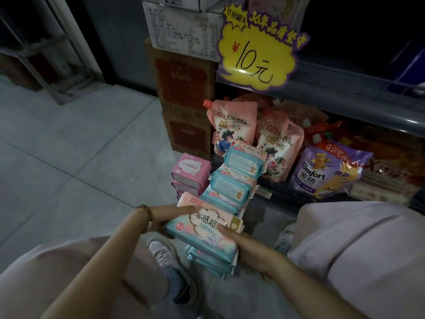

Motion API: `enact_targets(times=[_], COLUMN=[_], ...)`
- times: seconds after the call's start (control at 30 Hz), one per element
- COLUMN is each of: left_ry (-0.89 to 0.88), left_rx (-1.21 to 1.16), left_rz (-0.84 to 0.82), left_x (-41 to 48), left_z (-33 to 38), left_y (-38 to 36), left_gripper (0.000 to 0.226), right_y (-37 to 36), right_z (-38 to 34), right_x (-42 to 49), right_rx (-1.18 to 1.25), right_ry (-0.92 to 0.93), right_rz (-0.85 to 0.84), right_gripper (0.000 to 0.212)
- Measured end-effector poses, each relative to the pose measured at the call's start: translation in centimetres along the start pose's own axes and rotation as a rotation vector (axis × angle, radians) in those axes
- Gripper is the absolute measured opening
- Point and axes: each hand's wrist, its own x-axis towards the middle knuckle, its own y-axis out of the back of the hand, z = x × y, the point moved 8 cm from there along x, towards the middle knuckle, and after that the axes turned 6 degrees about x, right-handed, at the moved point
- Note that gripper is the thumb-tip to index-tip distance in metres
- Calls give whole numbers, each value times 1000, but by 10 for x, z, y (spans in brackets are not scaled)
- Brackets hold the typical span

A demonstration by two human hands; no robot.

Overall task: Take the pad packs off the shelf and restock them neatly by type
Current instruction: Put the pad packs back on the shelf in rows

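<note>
Our left hand (164, 217) lays straight fingers along the left edge of the top pad pack (207, 226), which sits on a stack (211, 261) between our hands. Our right hand (241, 242) rests flat, fingers straight, on its right side; blue packs (232, 187) lie just beyond.

Yellow price sign (259, 49) (10 yuan); pink pouches (232, 125); purple Comfort bag (322, 173).

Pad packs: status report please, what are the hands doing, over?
Left hand and right hand pressed flat against top pad pack. Pack sits on floor stack. Nothing blocking.
</note>
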Motion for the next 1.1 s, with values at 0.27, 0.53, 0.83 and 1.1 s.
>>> enact_targets(times=[0.27, 0.53, 0.83, 1.1], left_ry=[-521, -938, -1044, -1027], left_rx=[47, 50, 239, 81], left_rz=[289, 428, 431, 601], left_x=[-109, -157, -137, -87], left_z=[156, 305, 437, 494], left_y=[42, 63, 86, 184], left_gripper=[41, 37, 19, 103], right_y=[-59, -71, -25, 8], right_z=[-164, -327, -457, -557], right_x=[-92, -186, -187, -156], right_rx=[-131, -306, -317, -201], right_ry=[434, 834, 971, 1177], right_rz=[15, 66, 255, 262], right_gripper=[64, 49, 51, 53])
